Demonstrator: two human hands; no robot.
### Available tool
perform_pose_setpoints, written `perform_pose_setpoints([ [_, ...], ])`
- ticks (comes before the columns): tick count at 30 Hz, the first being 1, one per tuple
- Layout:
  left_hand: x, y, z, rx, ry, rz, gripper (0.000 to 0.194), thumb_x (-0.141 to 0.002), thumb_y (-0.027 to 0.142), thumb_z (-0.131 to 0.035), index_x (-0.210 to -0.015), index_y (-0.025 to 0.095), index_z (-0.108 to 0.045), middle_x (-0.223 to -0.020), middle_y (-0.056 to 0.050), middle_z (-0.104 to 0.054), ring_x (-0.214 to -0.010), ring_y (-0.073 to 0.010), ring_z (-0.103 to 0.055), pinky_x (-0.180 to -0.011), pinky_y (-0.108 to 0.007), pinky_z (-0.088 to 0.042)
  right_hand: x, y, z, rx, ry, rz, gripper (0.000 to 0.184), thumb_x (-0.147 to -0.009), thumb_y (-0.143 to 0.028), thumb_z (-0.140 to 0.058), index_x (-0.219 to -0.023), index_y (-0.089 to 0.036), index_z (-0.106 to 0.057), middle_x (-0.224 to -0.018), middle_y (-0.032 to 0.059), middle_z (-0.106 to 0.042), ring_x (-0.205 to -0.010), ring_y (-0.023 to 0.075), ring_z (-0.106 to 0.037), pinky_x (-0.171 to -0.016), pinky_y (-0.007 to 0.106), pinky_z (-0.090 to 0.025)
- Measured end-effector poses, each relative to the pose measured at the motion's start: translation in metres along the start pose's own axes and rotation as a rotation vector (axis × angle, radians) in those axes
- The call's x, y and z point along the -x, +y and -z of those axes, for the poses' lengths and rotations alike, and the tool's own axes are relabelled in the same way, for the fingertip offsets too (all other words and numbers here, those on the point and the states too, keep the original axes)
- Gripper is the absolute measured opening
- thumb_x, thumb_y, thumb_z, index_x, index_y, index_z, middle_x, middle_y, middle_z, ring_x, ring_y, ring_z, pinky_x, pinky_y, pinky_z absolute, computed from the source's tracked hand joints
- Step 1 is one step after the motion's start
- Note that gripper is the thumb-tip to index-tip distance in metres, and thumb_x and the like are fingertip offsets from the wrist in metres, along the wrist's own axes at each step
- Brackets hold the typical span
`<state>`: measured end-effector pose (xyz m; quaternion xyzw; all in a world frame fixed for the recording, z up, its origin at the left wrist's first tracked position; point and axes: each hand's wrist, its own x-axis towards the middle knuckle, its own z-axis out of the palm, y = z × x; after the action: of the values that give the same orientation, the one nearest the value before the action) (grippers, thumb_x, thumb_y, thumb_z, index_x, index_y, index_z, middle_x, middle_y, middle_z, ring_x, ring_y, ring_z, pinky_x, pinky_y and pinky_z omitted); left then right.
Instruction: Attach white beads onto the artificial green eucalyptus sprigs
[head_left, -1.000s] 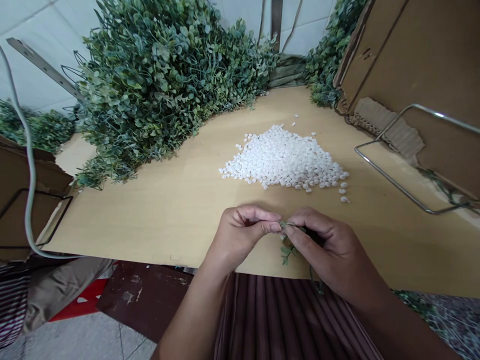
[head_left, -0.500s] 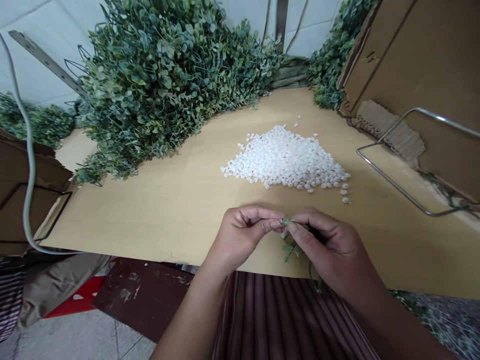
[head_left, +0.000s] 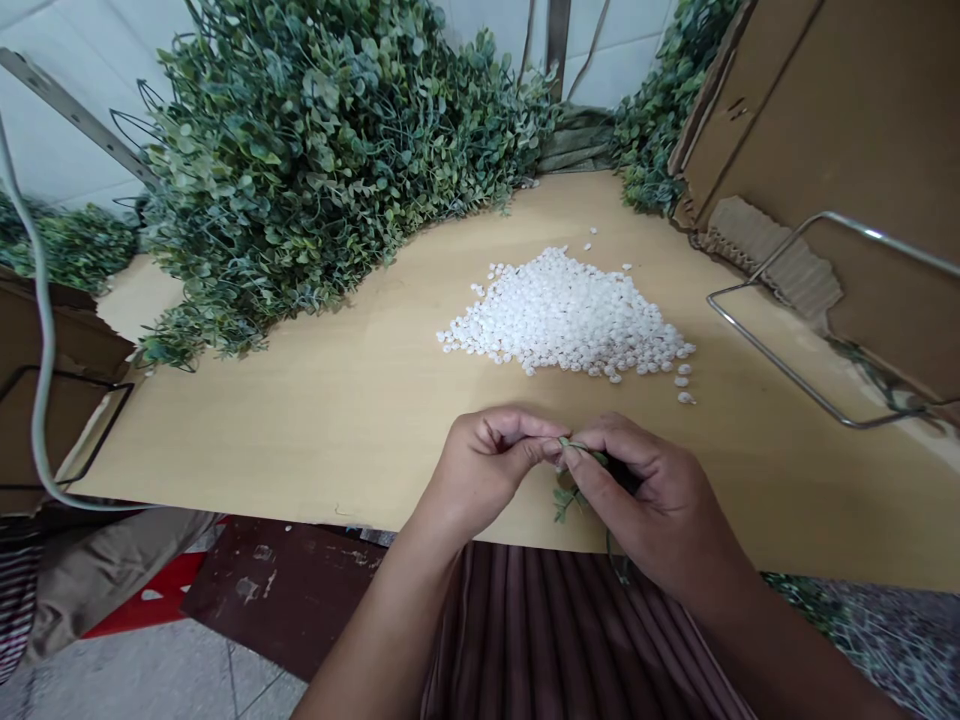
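Observation:
Over the front edge of the table, my left hand (head_left: 491,455) and my right hand (head_left: 637,480) meet fingertip to fingertip. Both are closed in a pinch on a thin artificial green sprig (head_left: 568,497), whose small leaves hang below the fingers. Part of its stem dangles under my right hand. Whether a small bead sits between the left fingertips is hidden. Just beyond the hands lies a heap of small white plastic beads (head_left: 566,315), with a few loose ones at its edges.
A large pile of artificial greenery (head_left: 300,170) fills the back left of the table (head_left: 300,430). On the right stands a cardboard box (head_left: 847,150) with a bent metal rod (head_left: 780,360) before it. A pale cable (head_left: 43,350) hangs at the left.
Both hands stay together on the sprig. My right hand has shifted slightly left, and the sprig's leaves have turned a little. The whole view has shifted slightly.

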<state>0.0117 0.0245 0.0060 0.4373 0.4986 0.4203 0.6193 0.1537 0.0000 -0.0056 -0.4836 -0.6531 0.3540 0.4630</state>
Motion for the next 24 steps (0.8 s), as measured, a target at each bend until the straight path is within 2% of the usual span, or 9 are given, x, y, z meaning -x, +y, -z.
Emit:
perform_pose_setpoints([
  [5, 0.000, 0.000, 0.002, 0.027, -0.019, -0.001, 0.008, -0.065, 0.008, -0.072, -0.063, 0.016, -0.071, -0.061, 0.000, -0.070, -0.059, -0.0111, -0.063, -0.065, -0.024, -0.054, 0.000, 0.001, 0.000, -0.024, 0.014, 0.016, 0.016, -0.083, -0.017, -0.051, -0.070, -0.017, -0.059, -0.066, 0.0014, -0.059, -0.063, 0.0153, -0.056, -0.059, 0.025, -0.044],
  [12, -0.002, 0.000, 0.002, 0.055, -0.065, -0.012, 0.011, -0.065, 0.005, -0.071, -0.061, 0.015, -0.071, -0.059, 0.002, -0.069, -0.057, -0.0079, -0.061, -0.063, -0.019, -0.053, -0.001, 0.003, 0.000, 0.019, -0.001, 0.028, 0.017, -0.082, -0.018, -0.049, -0.067, -0.016, -0.056, -0.064, 0.0019, -0.057, -0.061, 0.0151, -0.055, -0.058, 0.025, -0.043],
  [16, -0.003, -0.001, 0.002, 0.050, -0.089, -0.040, 0.006, -0.065, 0.010, -0.073, -0.063, 0.015, -0.071, -0.062, 0.001, -0.068, -0.059, -0.0082, -0.061, -0.064, -0.019, -0.053, -0.002, 0.003, -0.001, 0.013, -0.005, 0.004, 0.017, -0.082, -0.020, -0.050, -0.068, -0.016, -0.058, -0.065, 0.0021, -0.058, -0.062, 0.0153, -0.055, -0.059, 0.025, -0.043],
  [18, 0.000, -0.003, 0.004, 0.043, -0.079, -0.076, 0.004, -0.066, 0.013, -0.073, -0.069, 0.015, -0.071, -0.068, 0.001, -0.069, -0.064, -0.0089, -0.062, -0.067, -0.020, -0.053, -0.002, 0.003, -0.001, -0.009, 0.001, -0.023, 0.017, -0.083, -0.023, -0.050, -0.071, -0.015, -0.059, -0.068, 0.0025, -0.059, -0.063, 0.0155, -0.055, -0.059, 0.025, -0.043],
  [21, 0.009, -0.006, 0.007, 0.001, -0.029, -0.154, 0.019, -0.069, 0.016, -0.072, -0.088, 0.017, -0.071, -0.082, -0.002, -0.070, -0.076, -0.0104, -0.063, -0.073, -0.020, -0.052, -0.002, 0.004, -0.002, -0.058, 0.043, -0.071, 0.018, -0.085, -0.027, -0.050, -0.073, -0.015, -0.058, -0.067, 0.0012, -0.056, -0.063, 0.0147, -0.054, -0.058, 0.024, -0.042],
  [24, 0.020, -0.009, 0.007, -0.078, -0.029, -0.231, 0.019, -0.070, 0.016, -0.071, -0.089, 0.017, -0.071, -0.085, -0.003, -0.068, -0.077, -0.0106, -0.062, -0.071, -0.020, -0.051, -0.001, 0.005, -0.004, -0.103, 0.099, -0.102, 0.019, -0.087, -0.029, -0.051, -0.073, -0.017, -0.056, -0.062, -0.0018, -0.051, -0.059, 0.0125, -0.050, -0.054, 0.022, -0.039],
])
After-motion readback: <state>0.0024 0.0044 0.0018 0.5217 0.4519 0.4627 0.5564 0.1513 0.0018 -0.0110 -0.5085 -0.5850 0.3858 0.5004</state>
